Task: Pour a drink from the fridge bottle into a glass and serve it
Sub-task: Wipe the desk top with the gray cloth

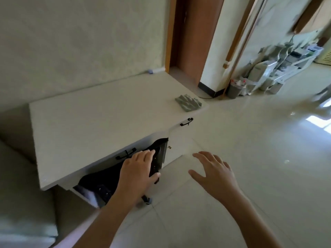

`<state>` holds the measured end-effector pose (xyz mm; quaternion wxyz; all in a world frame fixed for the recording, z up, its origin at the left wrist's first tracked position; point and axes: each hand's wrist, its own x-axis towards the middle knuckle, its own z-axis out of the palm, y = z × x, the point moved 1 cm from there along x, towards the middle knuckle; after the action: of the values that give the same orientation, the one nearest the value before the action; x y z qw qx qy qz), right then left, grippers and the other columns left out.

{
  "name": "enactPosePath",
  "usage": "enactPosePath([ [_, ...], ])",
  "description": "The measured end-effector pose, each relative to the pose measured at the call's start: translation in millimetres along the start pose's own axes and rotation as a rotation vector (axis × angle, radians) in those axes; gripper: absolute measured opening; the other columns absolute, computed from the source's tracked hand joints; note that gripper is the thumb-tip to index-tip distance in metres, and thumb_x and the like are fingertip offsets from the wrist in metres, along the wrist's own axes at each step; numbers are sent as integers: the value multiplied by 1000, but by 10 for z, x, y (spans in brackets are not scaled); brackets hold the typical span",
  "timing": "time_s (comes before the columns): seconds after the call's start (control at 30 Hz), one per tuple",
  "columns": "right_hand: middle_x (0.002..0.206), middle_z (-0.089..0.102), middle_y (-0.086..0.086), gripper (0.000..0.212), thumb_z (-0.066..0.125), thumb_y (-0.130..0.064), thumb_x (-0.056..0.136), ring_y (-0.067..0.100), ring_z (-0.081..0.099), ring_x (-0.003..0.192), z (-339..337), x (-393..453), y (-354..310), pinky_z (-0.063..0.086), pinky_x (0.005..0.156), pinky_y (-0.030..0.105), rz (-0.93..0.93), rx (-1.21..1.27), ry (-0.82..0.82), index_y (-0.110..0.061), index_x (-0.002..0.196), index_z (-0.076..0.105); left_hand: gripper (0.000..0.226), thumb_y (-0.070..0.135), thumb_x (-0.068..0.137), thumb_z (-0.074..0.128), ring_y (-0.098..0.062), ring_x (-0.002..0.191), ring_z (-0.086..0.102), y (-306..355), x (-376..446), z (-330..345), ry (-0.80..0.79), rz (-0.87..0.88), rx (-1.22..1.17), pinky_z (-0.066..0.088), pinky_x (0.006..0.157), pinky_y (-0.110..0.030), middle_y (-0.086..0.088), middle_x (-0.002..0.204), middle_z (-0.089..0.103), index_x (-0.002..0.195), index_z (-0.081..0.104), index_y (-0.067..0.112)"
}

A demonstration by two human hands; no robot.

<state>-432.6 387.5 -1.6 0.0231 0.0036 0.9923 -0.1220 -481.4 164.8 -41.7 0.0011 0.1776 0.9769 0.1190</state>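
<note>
No bottle or glass is in view. A low white cabinet [100,119] stands against the wall, and its front is open onto a dark inside. My left hand [138,169] grips the edge of a dark door panel [157,158] in that opening, fingers laid over it and thumb round its near edge. A black handle [125,153] sits just left of my fingers. My right hand [213,172] hovers over the floor to the right of the cabinet, fingers spread and holding nothing.
A grey cloth [188,102] lies on the cabinet top's right corner, and a second black handle [186,122] sits below it. A brown doorway [193,36] is behind. A bin [234,89] and cluttered shelves [286,59] stand far right on the glossy tile floor [250,158].
</note>
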Motion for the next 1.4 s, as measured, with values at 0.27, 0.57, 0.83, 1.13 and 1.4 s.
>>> enactPosePath([
  [0.27,142,37,-12,54,43,-54,89,12,36,128,169,1192,67,33,102,35,-168,-6,-100,-31,136,33,71,58,87,47,-18,132,39,-351,663,182,-22,-194,0,37,105,-35,2,145,42,145,28,22],
  [0.57,140,40,-9,51,45,-52,88,15,38,127,255,2624,251,34,99,37,-198,-35,-167,-29,134,37,67,54,87,50,-20,129,44,-519,2097,448,-57,-185,-37,40,98,-36,0,142,47,141,37,17],
  [0.83,146,34,-4,52,48,-52,87,20,36,130,371,3719,685,32,102,41,-74,-37,-254,-29,133,40,65,50,90,47,-19,133,37,-582,2968,640,-129,-200,-81,36,101,-36,2,147,40,144,29,19],
  [1.13,155,7,6,60,52,-52,85,32,23,136,876,5093,1196,32,105,49,45,-96,-475,-32,138,33,66,49,87,53,-22,131,41,-594,3642,1033,-154,-398,-138,38,98,-39,-2,144,44,143,34,18],
  [1.4,154,6,8,50,53,-47,84,34,22,133,1260,5566,1567,33,99,51,6,-180,-651,-32,129,39,71,53,92,42,-29,146,6,-642,4250,1716,-334,-531,-25,21,112,-46,1,160,-2,149,5,35],
])
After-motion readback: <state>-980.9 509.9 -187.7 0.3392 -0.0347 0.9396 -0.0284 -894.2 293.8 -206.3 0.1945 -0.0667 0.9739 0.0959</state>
